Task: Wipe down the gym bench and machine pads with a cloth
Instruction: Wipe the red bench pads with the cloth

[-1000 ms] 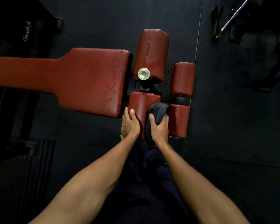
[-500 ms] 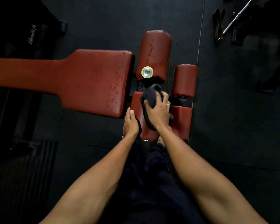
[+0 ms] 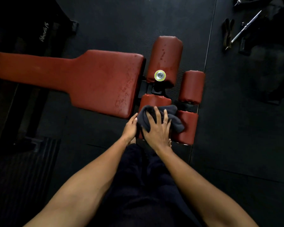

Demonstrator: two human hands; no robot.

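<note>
Cloth [image 3: 175, 122] was pressed onto the near pad [image 3: 154, 100] by the right hand [image 3: 157, 131], fingers [image 3: 156, 112] spread flat, released. The left hand [image 3: 130, 126] was laid at the pad's 9 o'clock side, fingers straight, nothing grasped.

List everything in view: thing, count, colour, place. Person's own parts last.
bench pad: one, red, left of centre.
roller pads: four, red, at the bench's right end.
cloth: one, dark grey, on the near-left roller pad.
end cap: one, silver and yellow-green, on the far-left roller pad.
metal bar: one, silver, top right.
straps: black, beside the bar, count unclear.
floor: black matting.
left grip: bare hand, touching the near-left pad's side.
right grip: bare hand, fingers spread, pressing the cloth.
</note>
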